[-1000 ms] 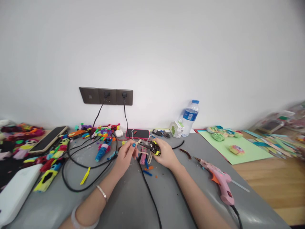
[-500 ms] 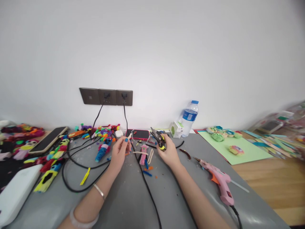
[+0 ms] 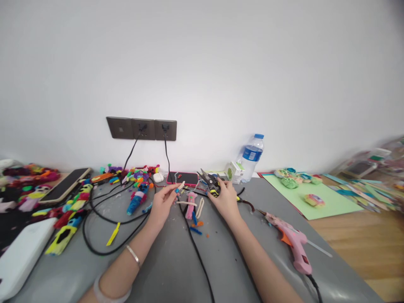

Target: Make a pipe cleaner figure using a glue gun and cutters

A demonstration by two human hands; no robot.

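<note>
While the left hand (image 3: 162,203) pinches a short cream stick (image 3: 181,185) at its fingertips, lifted just above the grey table (image 3: 176,269), the right hand (image 3: 225,200) wraps closed round black-and-yellow snips (image 3: 211,183), blades raised leftward toward it; a pink figure (image 3: 190,200) lies between the hands, kept within reach.

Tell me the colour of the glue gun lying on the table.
The glue gun is pink with an orange trigger, lying right of the right hand; the head view shows it.
</note>
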